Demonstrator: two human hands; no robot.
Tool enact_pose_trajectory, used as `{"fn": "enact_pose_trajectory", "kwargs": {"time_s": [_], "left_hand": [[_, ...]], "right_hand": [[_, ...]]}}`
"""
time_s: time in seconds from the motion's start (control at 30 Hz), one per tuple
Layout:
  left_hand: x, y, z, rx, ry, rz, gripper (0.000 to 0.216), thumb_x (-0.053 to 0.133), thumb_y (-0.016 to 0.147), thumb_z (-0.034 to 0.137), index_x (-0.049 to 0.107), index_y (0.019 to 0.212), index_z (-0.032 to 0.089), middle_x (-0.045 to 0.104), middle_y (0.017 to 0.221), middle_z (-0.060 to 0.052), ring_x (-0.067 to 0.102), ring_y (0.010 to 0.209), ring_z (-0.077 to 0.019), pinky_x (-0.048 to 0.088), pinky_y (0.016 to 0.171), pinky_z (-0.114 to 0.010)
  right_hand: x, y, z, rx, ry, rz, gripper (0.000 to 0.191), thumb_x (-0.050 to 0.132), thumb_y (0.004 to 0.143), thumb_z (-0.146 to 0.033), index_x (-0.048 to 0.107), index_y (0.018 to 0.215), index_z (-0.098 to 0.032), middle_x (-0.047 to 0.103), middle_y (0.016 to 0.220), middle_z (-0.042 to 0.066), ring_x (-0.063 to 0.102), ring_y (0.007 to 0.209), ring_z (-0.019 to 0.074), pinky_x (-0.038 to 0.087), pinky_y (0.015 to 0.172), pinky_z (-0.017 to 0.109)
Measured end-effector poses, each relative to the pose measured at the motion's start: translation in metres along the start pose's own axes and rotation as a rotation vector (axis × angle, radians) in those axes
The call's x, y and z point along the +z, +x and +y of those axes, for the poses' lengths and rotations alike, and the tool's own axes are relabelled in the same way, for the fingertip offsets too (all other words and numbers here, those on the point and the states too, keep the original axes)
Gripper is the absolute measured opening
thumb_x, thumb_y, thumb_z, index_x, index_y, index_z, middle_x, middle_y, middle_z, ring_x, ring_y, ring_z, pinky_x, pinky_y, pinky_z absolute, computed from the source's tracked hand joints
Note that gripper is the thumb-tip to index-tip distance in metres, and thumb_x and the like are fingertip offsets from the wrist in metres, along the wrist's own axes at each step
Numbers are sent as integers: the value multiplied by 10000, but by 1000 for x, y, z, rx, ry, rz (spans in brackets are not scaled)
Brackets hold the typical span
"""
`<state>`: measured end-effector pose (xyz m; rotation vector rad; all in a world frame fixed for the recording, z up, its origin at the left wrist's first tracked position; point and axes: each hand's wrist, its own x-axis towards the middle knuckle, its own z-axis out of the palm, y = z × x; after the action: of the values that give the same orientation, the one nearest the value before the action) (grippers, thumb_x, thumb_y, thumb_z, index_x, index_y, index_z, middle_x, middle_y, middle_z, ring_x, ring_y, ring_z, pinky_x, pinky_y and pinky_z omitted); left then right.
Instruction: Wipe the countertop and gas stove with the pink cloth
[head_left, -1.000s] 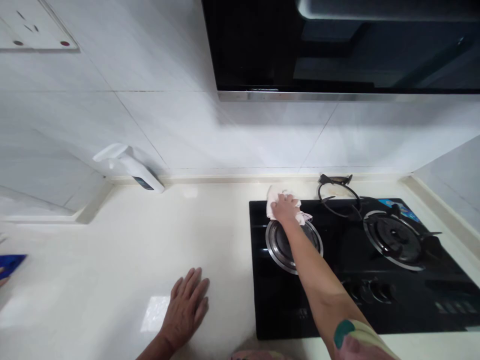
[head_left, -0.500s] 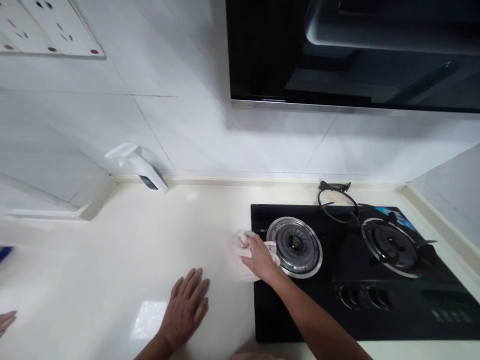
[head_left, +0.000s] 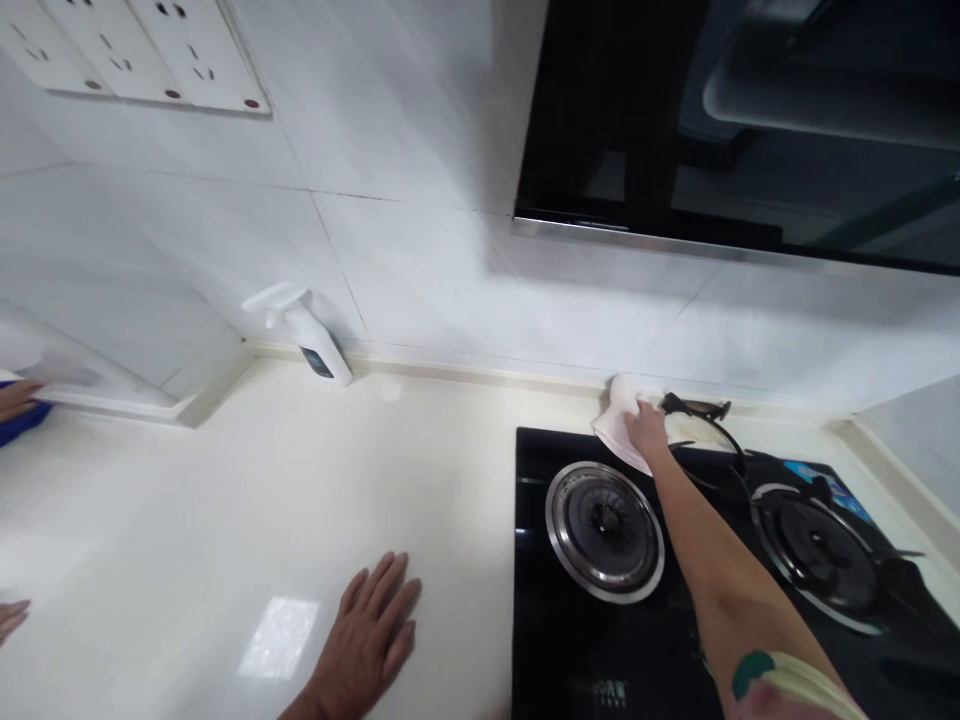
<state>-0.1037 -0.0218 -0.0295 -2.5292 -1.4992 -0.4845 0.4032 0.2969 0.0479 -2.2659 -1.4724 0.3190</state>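
My right hand point(head_left: 647, 432) is closed on a pale pink cloth point(head_left: 621, 418) at the back edge of the black gas stove point(head_left: 547, 640). The cloth reaches up against the foot of the tiled wall. Just right of this hand, a black pan support ring point(head_left: 724, 435) sits loose at the rear of the stove, partly hidden by my arm. The left burner point(head_left: 606, 530) has no support over it and lies in front of my right hand. My left hand point(head_left: 367, 635) rests palm down on the cream countertop point(head_left: 420, 480), fingers stretched out, holding nothing.
A white spray bottle point(head_left: 319, 350) leans against the back wall. The right burner point(head_left: 816, 545) carries its own support. A range hood point(head_left: 637, 150) overhangs the stove. At the far left, another person's hands point(head_left: 16, 400) show, one on a blue cloth point(head_left: 22, 428). Sockets point(head_left: 199, 60) are on the wall.
My right hand has carried the pink cloth from the stove's left edge to its back edge. My left hand stays flat. The other person's blue cloth has moved up the picture.
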Motion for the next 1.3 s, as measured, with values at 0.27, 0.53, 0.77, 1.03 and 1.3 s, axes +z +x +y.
{"fn": "enact_pose_trajectory", "kwargs": {"time_s": [0.27,0.53,0.77,1.03,1.3], "left_hand": [[-1,0,4,-25,-23,-32,498,591,970,272,592,1468,269,474,1659,-95,353,1581,-272,223,1293,-465],[2,-2,3,-35,-7,-45,510,565,990,307,567,1501,294,467,1667,-80,362,1575,-271,250,1282,-466],[-1,0,4,-21,7,-31,471,588,980,293,615,1450,276,498,1640,-95,383,1557,-273,268,1263,-461],[-4,-1,12,-60,-17,-74,453,568,982,277,631,1431,265,489,1644,-105,357,1567,-282,258,1265,-489],[0,-6,16,-105,-71,-115,463,550,984,284,613,1443,266,455,1668,-105,329,1579,-290,245,1267,-513]], "right_hand": [[78,-23,-49,103,-203,-47,596,454,968,-497,574,1459,-182,391,1568,256,379,1427,462,334,1093,688],[129,-101,-173,-302,-215,-223,513,478,1018,-461,567,1494,-295,398,1604,174,376,1424,435,364,1088,628],[145,-199,-192,-719,-64,-390,422,587,981,-342,650,1393,-272,481,1569,112,434,1381,349,354,1154,519],[119,-167,-163,-757,244,-430,437,488,1005,-332,641,1408,-261,634,1335,91,566,1264,265,457,1125,438],[125,-87,-207,-429,-232,-465,571,471,1036,-563,499,1577,-384,311,1700,107,318,1498,429,310,1147,714]]}}
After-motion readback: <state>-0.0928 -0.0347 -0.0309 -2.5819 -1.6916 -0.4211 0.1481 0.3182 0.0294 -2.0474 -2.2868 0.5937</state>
